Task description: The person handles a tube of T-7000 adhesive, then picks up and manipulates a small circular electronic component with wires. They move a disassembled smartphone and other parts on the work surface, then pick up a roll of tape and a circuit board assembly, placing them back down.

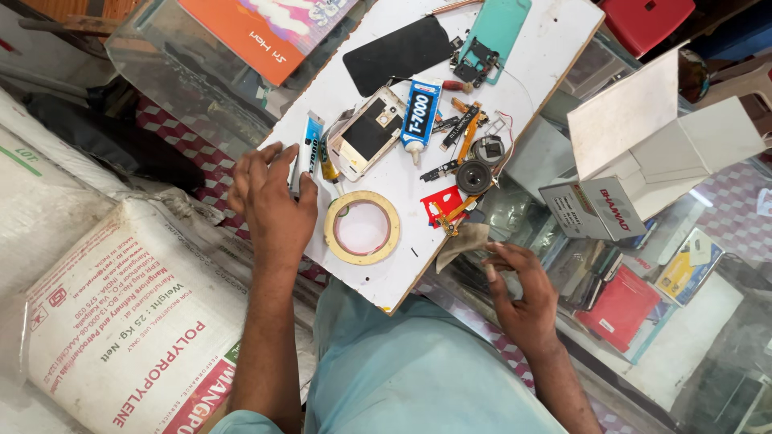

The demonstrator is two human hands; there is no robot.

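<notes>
My left hand (272, 205) is resting open-fingered on the white board (555, 36) by a blue glue tube (309, 150) — my right hand (521, 293), fingers loosely curled, is touching a grey rag (460, 241).

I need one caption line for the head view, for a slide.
Left hand rests beside a glue tube; right hand touches a cloth scrap.

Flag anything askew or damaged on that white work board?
Yes: the white work board overhangs the glass counter at a slant, and a gold phone body lies opened among loose parts. Nothing spilled.
</notes>
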